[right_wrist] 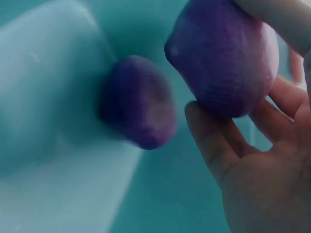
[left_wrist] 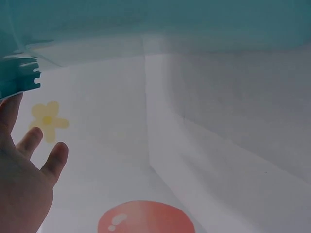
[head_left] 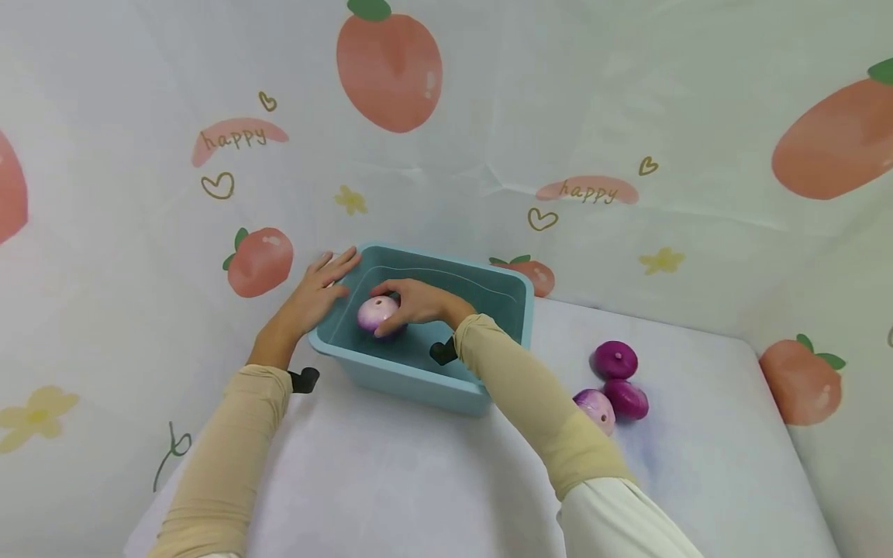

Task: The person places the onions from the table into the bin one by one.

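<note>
Inside the light blue plastic basin (head_left: 418, 387), my right hand (head_left: 422, 301) grips a purple-and-white onion (head_left: 377, 311) near the left end. The right wrist view shows the held onion (right_wrist: 223, 58) between thumb and fingers, with a second purple onion (right_wrist: 138, 103) lower in the basin, apart from the hand. That second onion cannot be made out in the head view. My left hand (head_left: 317, 293) rests at the basin's left rim with fingers extended. In the left wrist view, the left hand (left_wrist: 24, 179) has its fingers spread beside the teal basin edge (left_wrist: 19, 77).
Right of the basin, two dark purple onions (head_left: 616, 360) and a paler onion (head_left: 596, 409) lie together on the white-covered table (head_left: 391, 473); my right forearm partly covers the paler one. A fruit-printed cloth (head_left: 446, 170) hangs behind the basin.
</note>
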Motion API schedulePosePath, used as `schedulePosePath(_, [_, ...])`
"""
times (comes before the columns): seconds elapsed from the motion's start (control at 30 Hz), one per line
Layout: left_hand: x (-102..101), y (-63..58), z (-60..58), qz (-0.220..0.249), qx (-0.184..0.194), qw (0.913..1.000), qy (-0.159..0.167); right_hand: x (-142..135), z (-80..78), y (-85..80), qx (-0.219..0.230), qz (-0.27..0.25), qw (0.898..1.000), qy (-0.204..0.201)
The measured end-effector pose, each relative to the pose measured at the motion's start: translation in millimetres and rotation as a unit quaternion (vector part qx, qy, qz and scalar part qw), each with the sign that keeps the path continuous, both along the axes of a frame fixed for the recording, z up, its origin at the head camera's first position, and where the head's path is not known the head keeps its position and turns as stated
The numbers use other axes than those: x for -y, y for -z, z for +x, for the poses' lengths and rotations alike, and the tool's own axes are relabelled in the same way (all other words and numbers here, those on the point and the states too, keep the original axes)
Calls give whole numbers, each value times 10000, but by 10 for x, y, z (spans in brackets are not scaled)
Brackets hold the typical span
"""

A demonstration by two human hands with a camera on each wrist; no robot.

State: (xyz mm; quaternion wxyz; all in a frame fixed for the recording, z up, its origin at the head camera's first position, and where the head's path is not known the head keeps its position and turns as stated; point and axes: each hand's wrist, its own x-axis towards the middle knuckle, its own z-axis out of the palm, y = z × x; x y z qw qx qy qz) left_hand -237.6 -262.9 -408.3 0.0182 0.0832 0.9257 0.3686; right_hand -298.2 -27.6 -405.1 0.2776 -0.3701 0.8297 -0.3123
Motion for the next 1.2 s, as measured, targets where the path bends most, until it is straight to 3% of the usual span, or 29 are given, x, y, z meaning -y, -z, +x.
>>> schedulePosePath(0.3, [15,7,6,50,-78,10000,4,74,98,108,284,546,9959,-656])
schedulePosePath(0.5, [16,18,10,9,-127,9999,7,87,110,111,373,545,9958,-636])
schedulePosePath(0.73, [7,15,10,1,-93,10000,-25,83,105,135,997,246,9926,-646])
schedulePosePath(1.2, [15,28,-10,46,-74,10000,-25,60,82,173,1156,351,9896,-780])
